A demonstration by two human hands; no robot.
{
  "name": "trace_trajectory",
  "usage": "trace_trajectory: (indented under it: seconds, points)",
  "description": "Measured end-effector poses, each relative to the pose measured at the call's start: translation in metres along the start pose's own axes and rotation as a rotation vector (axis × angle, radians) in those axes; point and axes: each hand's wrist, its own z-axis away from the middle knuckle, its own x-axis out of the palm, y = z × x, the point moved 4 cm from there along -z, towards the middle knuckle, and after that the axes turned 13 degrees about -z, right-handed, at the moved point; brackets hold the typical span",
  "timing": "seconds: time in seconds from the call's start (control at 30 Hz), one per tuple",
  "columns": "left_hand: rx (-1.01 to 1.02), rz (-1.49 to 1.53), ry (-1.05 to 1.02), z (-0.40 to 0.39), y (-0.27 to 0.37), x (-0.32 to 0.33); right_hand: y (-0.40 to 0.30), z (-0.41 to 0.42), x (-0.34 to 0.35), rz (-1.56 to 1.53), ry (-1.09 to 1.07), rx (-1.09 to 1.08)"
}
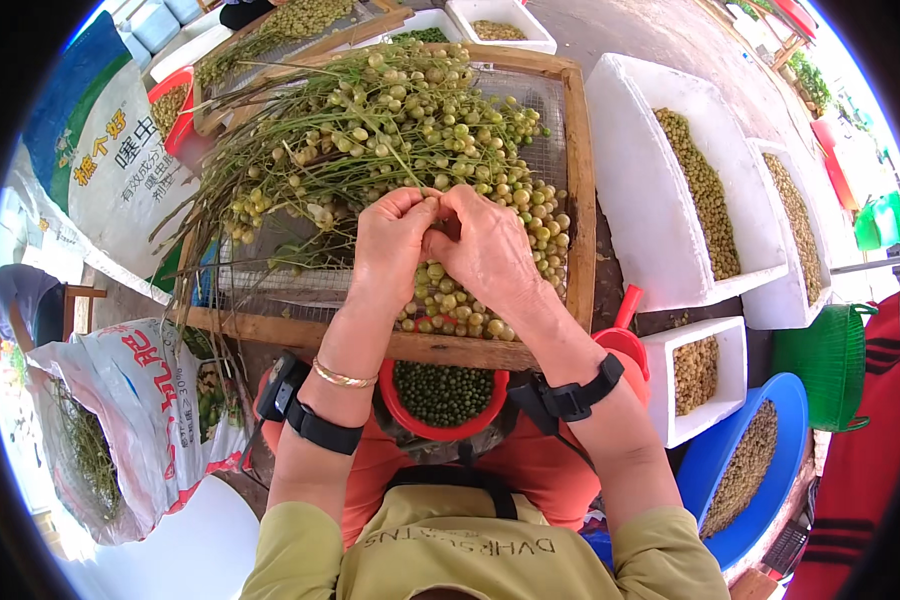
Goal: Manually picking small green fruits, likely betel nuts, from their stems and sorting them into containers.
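Observation:
My left hand (397, 232) and my right hand (484, 244) meet at the fingertips over a wood-framed wire-mesh screen (581, 202). The left thumb and forefinger pinch a thin green stem (401, 161). What lies between the right fingertips is hidden by the fingers. Just beyond the hands, a heap of cut stalks bearing round yellow-green fruits (390, 97) covers much of the mesh, stems pointing left. Loose round fruits (457, 304) lie on the mesh below and right of my hands. Under the near rail, a red basin (444, 433) holds small dark-green balls.
At right stand white foam boxes (630, 187) of fruits, a red dipper (622, 341), a blue basin (784, 465) and a green basket (817, 367). At left are a woven sack with stalks (142, 397) and a printed sack (112, 150). Another person (26, 300) is partly visible.

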Motion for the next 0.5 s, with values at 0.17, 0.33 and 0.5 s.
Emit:
trace_trajectory:
  seconds: [0.17,0.33,0.5]
  points:
    - [0.174,-0.229,0.077,0.004,0.006,0.008,-0.002,0.003,-0.008,0.069,0.045,-0.05]
    - [0.172,-0.205,0.137,0.008,0.004,0.016,-0.001,-0.004,-0.021,0.006,0.08,-0.076]
    - [0.121,-0.263,0.081,0.009,0.006,0.018,0.011,-0.006,-0.027,-0.101,-0.054,0.054]
